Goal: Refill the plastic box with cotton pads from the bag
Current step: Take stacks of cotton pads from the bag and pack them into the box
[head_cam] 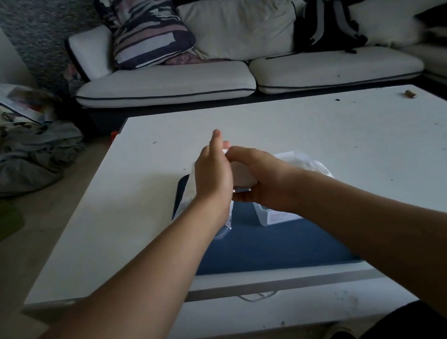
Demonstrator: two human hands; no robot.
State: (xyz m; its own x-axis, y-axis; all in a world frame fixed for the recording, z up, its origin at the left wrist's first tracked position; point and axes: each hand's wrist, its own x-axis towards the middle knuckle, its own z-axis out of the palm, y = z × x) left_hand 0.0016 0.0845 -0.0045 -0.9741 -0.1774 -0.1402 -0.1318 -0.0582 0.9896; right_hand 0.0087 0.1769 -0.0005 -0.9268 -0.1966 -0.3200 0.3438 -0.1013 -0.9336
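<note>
My two hands meet above a dark blue mat (268,245) in the middle of the white table. My left hand (213,176) pinches a white edge of the clear plastic bag (313,165) at the top, index finger sticking out. My right hand (266,181) wraps around a pale stack of cotton pads (241,178) between the two palms. Whether the stack is still inside the bag I cannot tell. Crinkled bag film shows behind my right hand and below my left wrist. The clear plastic box (277,216), with a label, stands on the mat, partly hidden under my right wrist.
The white table (355,153) has a small brown object (410,94) at its far right. Beyond it stands a sofa (167,86) with cushions and a black backpack (325,25). Clothes and bags lie on the floor at left (18,155).
</note>
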